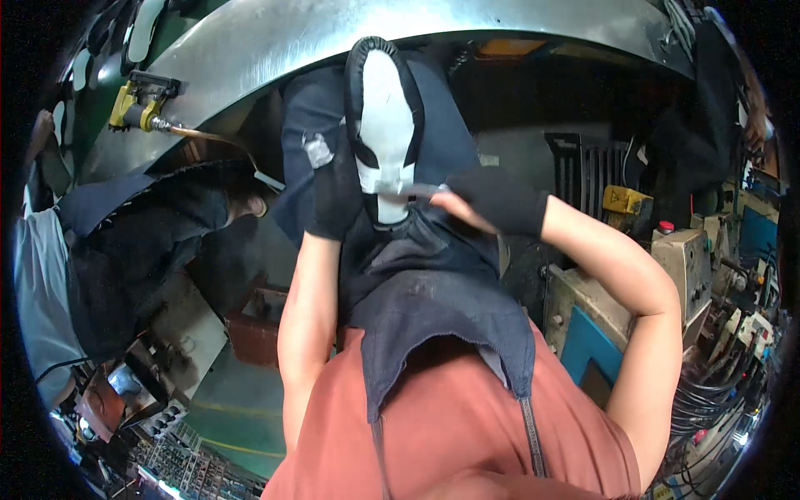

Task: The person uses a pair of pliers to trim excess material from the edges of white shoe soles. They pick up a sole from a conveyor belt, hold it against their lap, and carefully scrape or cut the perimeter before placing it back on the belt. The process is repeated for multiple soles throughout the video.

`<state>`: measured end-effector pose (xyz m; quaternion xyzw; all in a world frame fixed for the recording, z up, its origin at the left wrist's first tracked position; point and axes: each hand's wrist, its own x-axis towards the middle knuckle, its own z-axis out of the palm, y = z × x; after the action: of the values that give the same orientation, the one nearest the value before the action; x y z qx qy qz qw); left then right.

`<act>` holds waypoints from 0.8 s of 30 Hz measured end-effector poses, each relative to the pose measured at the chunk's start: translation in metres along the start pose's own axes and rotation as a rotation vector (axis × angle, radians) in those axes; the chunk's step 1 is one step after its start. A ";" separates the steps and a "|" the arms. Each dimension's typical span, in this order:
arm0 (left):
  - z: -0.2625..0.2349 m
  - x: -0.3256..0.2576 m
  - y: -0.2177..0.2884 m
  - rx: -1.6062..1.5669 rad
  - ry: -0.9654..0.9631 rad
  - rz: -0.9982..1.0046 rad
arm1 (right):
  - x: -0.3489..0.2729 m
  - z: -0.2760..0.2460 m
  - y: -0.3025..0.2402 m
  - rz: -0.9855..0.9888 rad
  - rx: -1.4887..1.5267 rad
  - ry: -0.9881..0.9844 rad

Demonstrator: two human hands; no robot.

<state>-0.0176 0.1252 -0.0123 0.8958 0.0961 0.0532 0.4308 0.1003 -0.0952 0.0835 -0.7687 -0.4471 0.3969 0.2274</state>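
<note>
A black shoe upper [421, 104] stretched over a shoe last lies sole side up in my lap, its toe pointing away. A pale insole board [385, 104] covers its underside, with whiter patches near the heel. My left hand [337, 171], in a dark fingerless covering, grips the shoe along its left side; the fingers are partly hidden. Across the heel end, my right hand [467, 204] holds a thin, flat, light-coloured tool [404, 189] whose tip touches or hovers over the white area. Its exact kind is blurred.
A curved metal bench [275, 46] spans the far side, with a yellow tool [137, 104] at its left. A co-worker in a dark apron [142, 242] is at the left. A reddish-brown bin [257, 325] stands on the floor. Machine boxes [683, 267] and cables are at the right.
</note>
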 end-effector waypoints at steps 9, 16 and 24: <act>0.001 0.037 0.064 -1.233 -0.085 -0.535 | 0.013 -0.063 -0.035 0.086 -0.432 0.054; 0.047 0.044 0.031 -0.428 0.345 -0.032 | 0.006 -0.049 0.007 -0.037 -0.344 0.219; 0.008 0.035 0.049 -0.773 0.004 -0.239 | 0.002 -0.071 -0.061 -0.168 -0.295 0.052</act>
<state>0.0238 0.0967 0.0214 0.6501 0.1736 0.0367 0.7389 0.1277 -0.0629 0.1674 -0.7638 -0.5571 0.2863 0.1560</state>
